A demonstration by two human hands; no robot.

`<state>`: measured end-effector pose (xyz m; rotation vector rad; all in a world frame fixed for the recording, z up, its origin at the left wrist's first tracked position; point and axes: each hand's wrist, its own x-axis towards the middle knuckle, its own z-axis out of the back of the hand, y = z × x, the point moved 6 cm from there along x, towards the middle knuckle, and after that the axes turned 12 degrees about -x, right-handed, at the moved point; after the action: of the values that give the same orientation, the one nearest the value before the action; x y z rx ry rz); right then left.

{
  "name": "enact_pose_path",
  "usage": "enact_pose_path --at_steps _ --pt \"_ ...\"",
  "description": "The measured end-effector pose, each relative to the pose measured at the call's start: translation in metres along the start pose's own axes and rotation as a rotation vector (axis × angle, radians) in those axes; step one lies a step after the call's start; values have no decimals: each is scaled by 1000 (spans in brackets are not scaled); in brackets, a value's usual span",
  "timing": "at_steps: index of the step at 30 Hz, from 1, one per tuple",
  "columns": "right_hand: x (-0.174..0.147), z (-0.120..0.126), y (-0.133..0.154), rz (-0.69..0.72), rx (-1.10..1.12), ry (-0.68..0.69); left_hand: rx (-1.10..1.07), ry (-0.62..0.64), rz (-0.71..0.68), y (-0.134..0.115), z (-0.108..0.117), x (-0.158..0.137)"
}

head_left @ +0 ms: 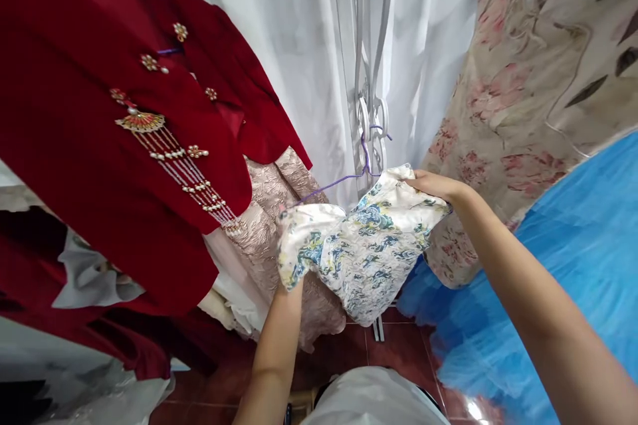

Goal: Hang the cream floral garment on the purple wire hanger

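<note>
A small white blouse [369, 246] with a blue and yellow floral print hangs tilted on a purple hanger [333, 184]. The hanger's hook reaches up to the white hooks [366, 119] of the stand. My right hand [432, 184] grips the blouse at its right shoulder, with the fingers partly behind the cloth. On the other side my left hand goes up under the left sleeve [294, 259]. Only my left wrist [289, 299] and forearm show clearly; the cloth covers the fingers.
At left hangs a red velvet jacket [100, 80] with a beaded brooch [142, 121], beside a pink brocade garment [269, 199]. A beige floral dress [513, 93] and blue tulle [573, 226] hang at right. White curtains [289, 33] are behind; red tiles [343, 352] lie below.
</note>
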<state>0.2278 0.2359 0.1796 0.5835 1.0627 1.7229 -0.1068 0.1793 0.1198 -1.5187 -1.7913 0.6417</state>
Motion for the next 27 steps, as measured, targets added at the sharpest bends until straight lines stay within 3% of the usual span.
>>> enact_pose_path --at_steps 4,7,10,15,17,19,21,23,27 --pt "8 -3 -2 9 -19 -41 -362 18 -60 -12 21 -19" --pt "13 -6 -4 13 -17 -52 -357 29 -53 6 22 -31" --pt "15 -8 -5 10 13 -24 -158 -18 16 48 11 -47" --pt "18 -8 -4 26 33 -8 347 256 133 137 -52 -83" --pt "18 -6 -4 35 16 -20 546 212 60 162 -63 -93" --pt "16 -3 -5 42 -3 -20 663 119 -19 173 -57 -100" --pt "12 2 -5 46 -7 -4 705 72 0 174 -38 -106" --pt "6 6 -6 36 17 24 736 63 70 159 -8 -108" --pt "-5 8 -10 -9 135 157 827 55 0 73 46 -95"
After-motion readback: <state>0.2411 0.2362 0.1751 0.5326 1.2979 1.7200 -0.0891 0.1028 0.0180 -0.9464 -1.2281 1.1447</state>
